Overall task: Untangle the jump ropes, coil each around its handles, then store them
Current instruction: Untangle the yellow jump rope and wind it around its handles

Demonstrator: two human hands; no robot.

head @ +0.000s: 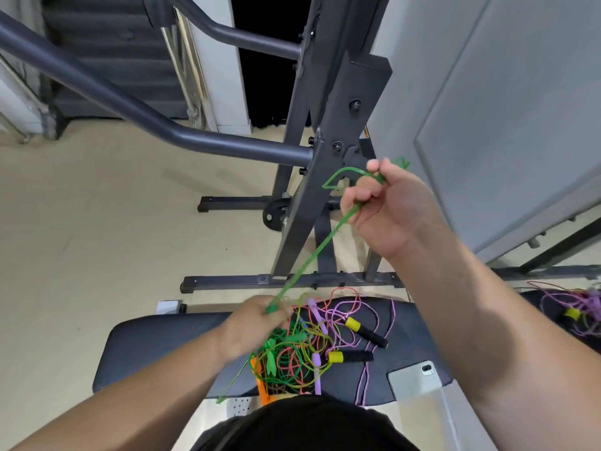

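The right hand, raised at 1 o'clock, pinches the green rope in curled fingers. The rope runs taut toward 7 o'clock, where the left hand grips it at the edge of the tangle on the bench. A phone lies at the tangle's 4 o'clock.

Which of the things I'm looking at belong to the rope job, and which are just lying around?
For the job: green rope, stretched between left hand and right hand; tangled rope pile on the bench; second rope bundle at far right.
Just lying about: phone on the bench; weight rack; weight plate on the floor.
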